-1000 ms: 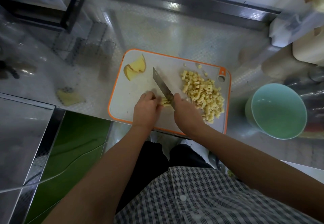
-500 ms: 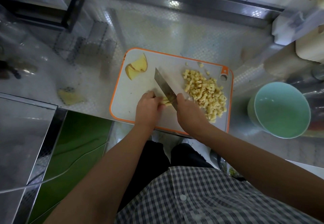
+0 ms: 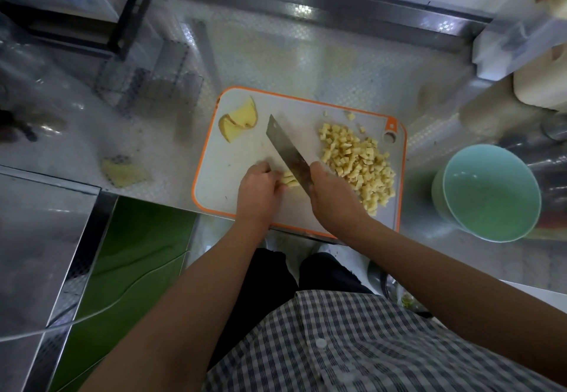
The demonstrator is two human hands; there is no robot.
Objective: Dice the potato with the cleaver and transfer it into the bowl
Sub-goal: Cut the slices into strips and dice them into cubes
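Dicing is well along, transfer not begun. On the orange-rimmed cutting board a big heap of potato cubes sits on the right half, w/ a few strays near the far edge. Only a small bunch of potato strips is left under the blade, near the board's front-middle.

Left hand is curled, fingertips pressing down on the strips to pin them; it's touching them, not lifting. Right hand is closed round the cleaver handle, which the hand hides; blade runs diagonally away toward the far-left, heel end right beside the strips. Can't tell if the edge is on the board or just above it.

Two or three thin potato slices lie at the board's far-left corner, well apart from the hands. They look like trimmings, but may need dicing too. Another pale scrap lies off the board on the steel counter to the left.

The pale green bowl stands on the counter just right of the board, and looks empty.

Left to do, by my read: finish cutting the last strips, maybe the corner slices, then move the whole heap into the bowl. Roughly past halfway.
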